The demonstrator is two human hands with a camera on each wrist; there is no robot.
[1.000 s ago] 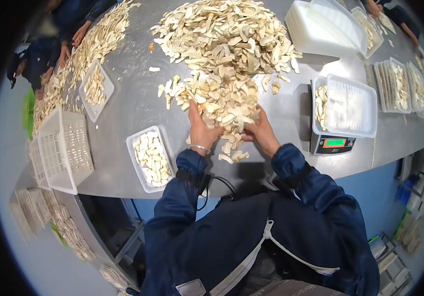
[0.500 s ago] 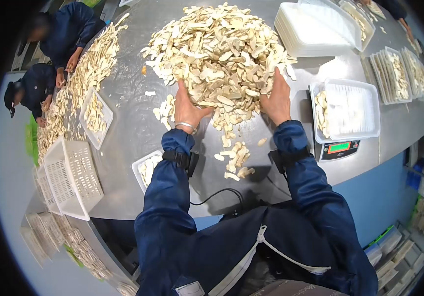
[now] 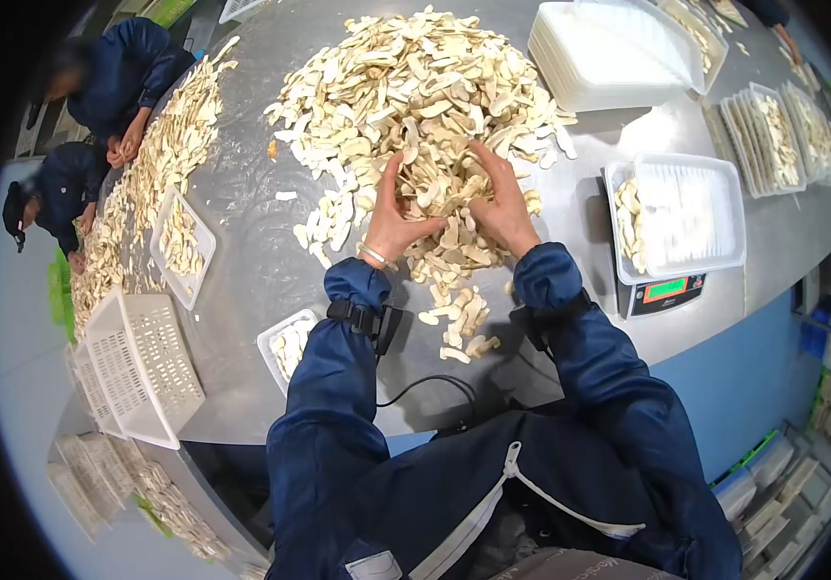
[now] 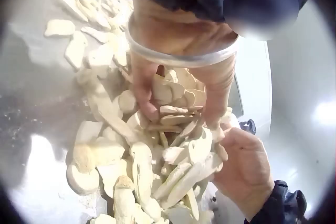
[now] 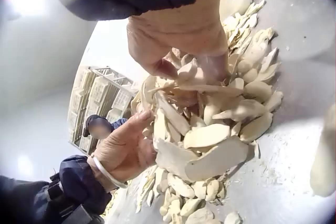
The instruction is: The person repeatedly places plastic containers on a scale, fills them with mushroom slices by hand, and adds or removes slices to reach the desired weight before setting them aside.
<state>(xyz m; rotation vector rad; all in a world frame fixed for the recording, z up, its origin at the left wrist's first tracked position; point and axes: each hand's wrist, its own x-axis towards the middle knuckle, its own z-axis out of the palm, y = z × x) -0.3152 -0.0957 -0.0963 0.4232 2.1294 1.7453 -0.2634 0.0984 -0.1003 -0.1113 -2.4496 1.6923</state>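
A large heap of pale mushroom slices (image 3: 415, 72) covers the middle of the steel table. At its near side my left hand (image 3: 396, 222), with a bangle at the wrist, faces my right hand (image 3: 504, 208), and a mound of slices fills the space between them. In the left wrist view, thumb and fingers of the left hand (image 4: 178, 50) bend round a clump of slices (image 4: 178, 95). The right wrist view has the right hand (image 5: 181, 37) curved over slices (image 5: 207, 137), its fingertips partly buried among them. Several loose slices (image 3: 464, 314) lie nearer my body.
On the right, a scale (image 3: 662, 293) bears a clear plastic tub (image 3: 715, 213) with slices. Behind it stand stacked lids or trays (image 3: 580, 72). A part-hidden tub (image 3: 271, 338) sits by my left sleeve, beside a white crate (image 3: 150, 367). Two people (image 3: 121, 72) work at the left.
My hands first spread apart and reached forward to the heap's sides. Since then they have come closer together, gathering slices between them at the near side.
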